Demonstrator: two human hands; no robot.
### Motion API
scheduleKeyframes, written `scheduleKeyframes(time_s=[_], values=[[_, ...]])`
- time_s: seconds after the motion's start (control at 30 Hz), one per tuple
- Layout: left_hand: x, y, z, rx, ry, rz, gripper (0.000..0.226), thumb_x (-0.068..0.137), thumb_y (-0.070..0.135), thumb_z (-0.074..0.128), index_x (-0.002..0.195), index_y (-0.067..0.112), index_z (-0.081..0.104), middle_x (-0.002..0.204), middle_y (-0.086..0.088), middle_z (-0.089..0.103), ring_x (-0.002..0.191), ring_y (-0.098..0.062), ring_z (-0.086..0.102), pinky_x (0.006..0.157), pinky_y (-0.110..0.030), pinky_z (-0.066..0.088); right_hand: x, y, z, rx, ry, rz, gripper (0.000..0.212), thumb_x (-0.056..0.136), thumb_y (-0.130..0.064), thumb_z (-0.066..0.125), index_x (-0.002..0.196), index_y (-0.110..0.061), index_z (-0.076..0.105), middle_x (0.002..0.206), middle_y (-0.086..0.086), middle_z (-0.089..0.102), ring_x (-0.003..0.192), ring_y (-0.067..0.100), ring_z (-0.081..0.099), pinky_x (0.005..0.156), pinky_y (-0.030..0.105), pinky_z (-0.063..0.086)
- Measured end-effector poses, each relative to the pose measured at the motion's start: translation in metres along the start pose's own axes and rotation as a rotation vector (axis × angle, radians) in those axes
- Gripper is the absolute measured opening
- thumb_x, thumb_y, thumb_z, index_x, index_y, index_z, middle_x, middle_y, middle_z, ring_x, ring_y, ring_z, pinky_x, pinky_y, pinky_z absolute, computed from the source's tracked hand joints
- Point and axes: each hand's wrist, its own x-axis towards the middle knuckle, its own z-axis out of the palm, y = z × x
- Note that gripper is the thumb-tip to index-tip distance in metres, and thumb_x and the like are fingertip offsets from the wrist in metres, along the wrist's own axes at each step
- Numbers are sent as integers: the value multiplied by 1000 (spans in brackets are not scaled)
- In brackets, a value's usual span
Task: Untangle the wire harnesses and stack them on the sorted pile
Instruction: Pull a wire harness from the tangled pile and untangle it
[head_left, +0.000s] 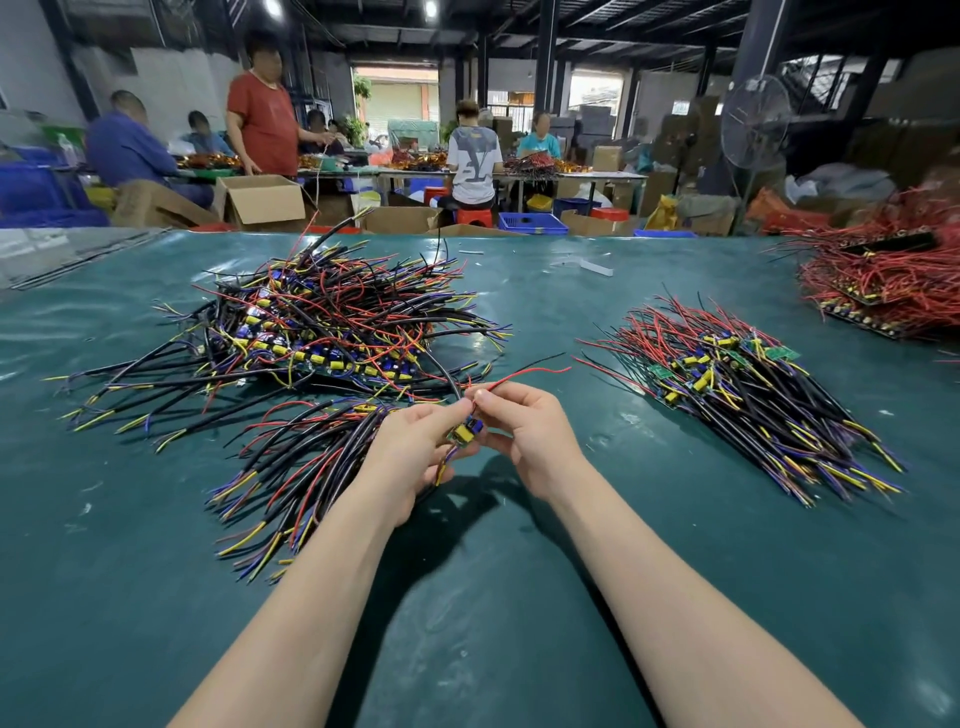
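Back-left sits the tangled heap (322, 322), and one harness (465, 431) is up off the green tabletop (493, 597) in the middle. Its black cable (444, 371) arcs back toward that heap while the left hand (410, 447) curls its grip round the little board end. The right hand (524, 436) pinches the red lead (530, 371), which points rightward at the sorted pile (743, 400), lying slantwise and well apart, with the right hand nearer; beyond, a busy workshop with cartons (260, 200) and workers (470, 161).

Tangled harness heap (332, 322) lies left, sorted pile (743, 384) right — one small-board harness (466, 431) held up between them.
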Motion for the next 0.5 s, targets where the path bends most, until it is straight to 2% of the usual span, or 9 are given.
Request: scheduleKeyframes(time_s=[0.13,0.2,0.4,0.5], values=[[1,2,-1,-60,14,0,14,86,1,52,73,5,55,52,-5,64,45,-12,62,44,-18,51,-2,-1,6,-8,28,-27,23,87,6,52,71,-9,61,49,-6,60,45,3,56,50,15,49],[2,3,0,-99,18,-15,16,84,-3,47,72,3,54,50,-7,64,43,-13,61,44,-21,52,-1,-3,9,-34,59,-51,24,86,9,53,69,-8,61,48,-4,59,42,2,55,47,14,48],[2,4,4,-85,8,-62,19,84,-2,46,70,10,51,51,-1,64,44,-8,62,35,-12,37,-3,-5,3,-17,52,-61,23,89,4,50,72,-6,60,48,-7,59,44,2,54,45,14,46],[2,3,5,-11,34,-70,19,83,3,45,69,15,50,52,2,65,44,-4,60,33,-9,28,-2,-7,-1,21,119,-83,23,86,7,54,70,-7,61,50,-4,58,45,2,54,48,15,49]])
